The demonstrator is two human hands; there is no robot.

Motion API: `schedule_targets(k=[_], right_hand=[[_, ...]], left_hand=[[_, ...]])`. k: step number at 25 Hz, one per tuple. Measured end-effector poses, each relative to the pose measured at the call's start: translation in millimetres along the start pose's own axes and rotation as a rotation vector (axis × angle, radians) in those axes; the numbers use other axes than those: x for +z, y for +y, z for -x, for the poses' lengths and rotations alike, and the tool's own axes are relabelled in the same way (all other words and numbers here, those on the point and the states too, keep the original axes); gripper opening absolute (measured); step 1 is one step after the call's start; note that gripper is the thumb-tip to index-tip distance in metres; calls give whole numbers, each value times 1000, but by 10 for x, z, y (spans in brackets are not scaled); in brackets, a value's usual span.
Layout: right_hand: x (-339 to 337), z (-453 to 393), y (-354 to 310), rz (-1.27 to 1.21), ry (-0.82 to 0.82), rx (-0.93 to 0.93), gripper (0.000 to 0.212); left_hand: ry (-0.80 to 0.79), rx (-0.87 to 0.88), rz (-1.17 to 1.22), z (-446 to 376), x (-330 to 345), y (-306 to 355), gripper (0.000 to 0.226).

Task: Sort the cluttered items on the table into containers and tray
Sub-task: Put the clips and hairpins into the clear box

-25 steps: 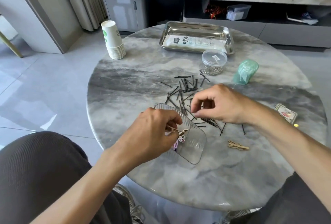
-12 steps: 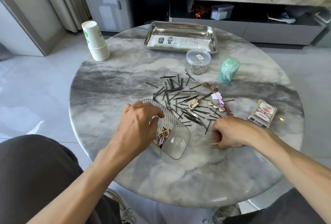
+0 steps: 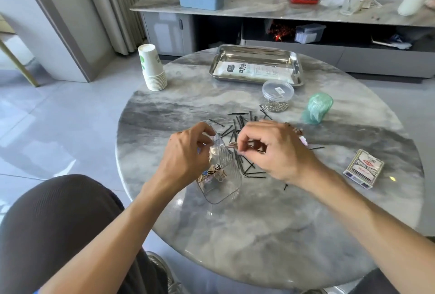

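A clear ribbed plastic container (image 3: 226, 183) sits tilted at the table's near middle, with small wooden clips (image 3: 213, 174) inside. My left hand (image 3: 186, 155) grips its upper rim. My right hand (image 3: 273, 150) pinches a small wooden clip (image 3: 231, 146) right at the container's mouth. Several black hairpins (image 3: 237, 126) lie scattered behind and under my hands. A steel tray (image 3: 292, 58) holding a white packet stands at the far side.
A lidded clear jar of metal clips (image 3: 277, 96) and a green plastic roll (image 3: 317, 108) stand beyond the pins. A card deck (image 3: 363, 168) lies at right. A stack of paper cups (image 3: 153, 68) stands far left on the round marble table (image 3: 259, 235).
My right hand picked a wooden clip off the table at the right and carried it left to the container's mouth. My left hand took hold of the rim and tilted the container up.
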State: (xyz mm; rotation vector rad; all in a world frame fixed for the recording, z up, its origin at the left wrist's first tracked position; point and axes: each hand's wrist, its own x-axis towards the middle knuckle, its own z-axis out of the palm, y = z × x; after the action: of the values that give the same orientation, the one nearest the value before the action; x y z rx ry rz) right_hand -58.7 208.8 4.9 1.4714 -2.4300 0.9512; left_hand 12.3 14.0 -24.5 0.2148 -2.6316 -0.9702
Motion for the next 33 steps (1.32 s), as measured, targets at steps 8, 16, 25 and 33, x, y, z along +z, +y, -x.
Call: schedule_targets(k=[8, 16, 25, 33], right_hand=[[233, -88, 188, -12, -55, 65, 22], [-195, 258, 1406, 374, -66, 932, 8], [190, 396, 1577, 309, -46, 991, 14], [-222, 390, 1476, 25, 52, 1051, 22]], left_hand=[[9, 75, -78, -7, -120, -131, 23], [185, -53, -137, -454, -177, -375, 27], [68, 355, -201, -403, 573, 155, 24], [-257, 97, -281, -613, 1710, 417, 27]])
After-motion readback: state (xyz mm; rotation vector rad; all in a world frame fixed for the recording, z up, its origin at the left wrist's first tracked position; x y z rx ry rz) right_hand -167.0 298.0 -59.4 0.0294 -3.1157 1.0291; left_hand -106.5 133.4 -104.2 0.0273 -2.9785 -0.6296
